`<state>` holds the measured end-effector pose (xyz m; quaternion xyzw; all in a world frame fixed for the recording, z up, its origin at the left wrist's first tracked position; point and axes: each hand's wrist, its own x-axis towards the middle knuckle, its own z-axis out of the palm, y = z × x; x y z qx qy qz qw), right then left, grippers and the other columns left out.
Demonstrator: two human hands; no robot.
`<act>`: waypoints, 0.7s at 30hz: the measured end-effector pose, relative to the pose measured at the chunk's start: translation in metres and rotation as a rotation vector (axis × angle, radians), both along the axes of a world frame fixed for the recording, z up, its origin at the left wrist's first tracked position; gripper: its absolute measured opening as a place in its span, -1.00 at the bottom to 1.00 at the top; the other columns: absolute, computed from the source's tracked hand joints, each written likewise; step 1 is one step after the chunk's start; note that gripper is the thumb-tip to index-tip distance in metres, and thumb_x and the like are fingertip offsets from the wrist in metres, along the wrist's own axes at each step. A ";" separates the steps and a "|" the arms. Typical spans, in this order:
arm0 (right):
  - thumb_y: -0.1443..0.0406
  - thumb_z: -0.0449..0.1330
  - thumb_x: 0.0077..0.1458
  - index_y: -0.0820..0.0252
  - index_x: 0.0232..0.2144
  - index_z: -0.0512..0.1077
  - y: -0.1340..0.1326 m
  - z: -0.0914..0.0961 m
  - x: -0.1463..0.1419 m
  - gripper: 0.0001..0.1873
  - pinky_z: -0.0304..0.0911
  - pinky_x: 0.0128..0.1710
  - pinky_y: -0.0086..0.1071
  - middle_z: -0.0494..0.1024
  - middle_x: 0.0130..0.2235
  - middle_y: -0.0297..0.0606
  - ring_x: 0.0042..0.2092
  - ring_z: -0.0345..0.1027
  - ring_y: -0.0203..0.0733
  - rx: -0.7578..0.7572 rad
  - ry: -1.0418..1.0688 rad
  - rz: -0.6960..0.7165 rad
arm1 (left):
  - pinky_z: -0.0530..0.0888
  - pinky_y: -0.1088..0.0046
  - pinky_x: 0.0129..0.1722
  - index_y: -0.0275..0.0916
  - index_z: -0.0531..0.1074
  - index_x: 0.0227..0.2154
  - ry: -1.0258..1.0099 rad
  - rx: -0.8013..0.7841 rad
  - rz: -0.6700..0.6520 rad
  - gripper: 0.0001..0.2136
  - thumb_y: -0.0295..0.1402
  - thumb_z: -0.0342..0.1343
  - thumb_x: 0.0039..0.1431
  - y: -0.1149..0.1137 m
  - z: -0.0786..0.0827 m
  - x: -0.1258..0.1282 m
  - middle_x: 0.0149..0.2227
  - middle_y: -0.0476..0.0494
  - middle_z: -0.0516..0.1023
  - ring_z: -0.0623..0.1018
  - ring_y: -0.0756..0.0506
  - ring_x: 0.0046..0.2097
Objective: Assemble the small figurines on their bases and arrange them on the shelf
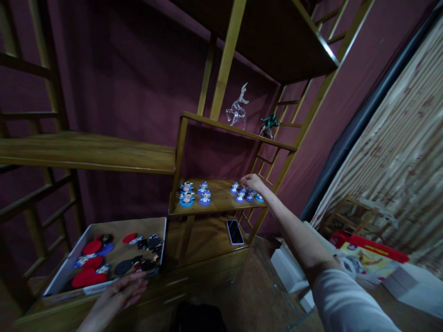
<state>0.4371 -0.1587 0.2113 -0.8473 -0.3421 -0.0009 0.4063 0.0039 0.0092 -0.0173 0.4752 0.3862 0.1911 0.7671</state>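
Note:
My right hand (pixel 252 182) reaches over the right part of the wooden shelf, its fingers drawn together. Just below and beside it stands a group of small purple-and-white figurines (pixel 240 197) on round bases. Whether the fingers hold one of them, I cannot make out. My left hand (pixel 126 289) hovers at the front right corner of a shallow cardboard box (pixel 114 227), fingers loosely stretched and nothing in them. Inside the box lie several figurines with red bases (pixel 90 273) and dark bases (pixel 123 266). On the shelf's left part stand blue-based figurines (pixel 187 199) and purple-based figurines (pixel 204 198).
A phone (pixel 235 232) lies on the lower surface under the figurine shelf. Above, a clear glass deer (pixel 237 110) and a green-and-brown ornament (pixel 268 127) stand on a narrow shelf. White boxes (pixel 289 269) and a red package (pixel 372 253) rest at the right by the curtain (pixel 391 152).

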 end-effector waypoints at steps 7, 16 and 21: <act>0.36 0.15 -0.11 0.29 -0.44 0.51 -0.031 0.006 0.002 -0.84 0.13 -0.57 -0.57 0.49 -0.55 -0.33 -0.57 0.24 -0.40 0.016 -0.048 -0.024 | 0.52 0.36 -0.25 -0.24 0.49 -0.44 0.001 -0.067 -0.007 -0.62 -0.41 0.38 -0.48 0.002 0.004 -0.005 -0.35 -0.20 0.60 0.56 -0.23 -0.22; 0.18 0.17 -0.08 0.23 -0.34 0.50 -0.055 -0.011 -0.071 -0.72 0.26 -0.35 -0.45 0.55 -0.33 -0.25 -0.37 0.36 -0.30 0.253 0.044 0.212 | 0.51 0.35 -0.27 -0.27 0.46 -0.38 0.022 -0.056 0.002 -0.63 -0.43 0.36 -0.39 0.009 -0.007 -0.004 -0.34 -0.27 0.59 0.58 -0.19 -0.29; 0.10 0.22 -0.11 0.17 -0.33 0.51 -0.053 -0.087 -0.158 -0.68 0.29 -0.33 -0.40 0.54 -0.28 -0.24 -0.30 0.36 -0.26 0.302 0.435 0.451 | 0.50 0.36 -0.24 -0.27 0.47 -0.35 0.026 -0.067 0.009 -0.62 -0.40 0.36 -0.37 0.012 -0.012 -0.005 -0.32 -0.25 0.59 0.58 -0.19 -0.25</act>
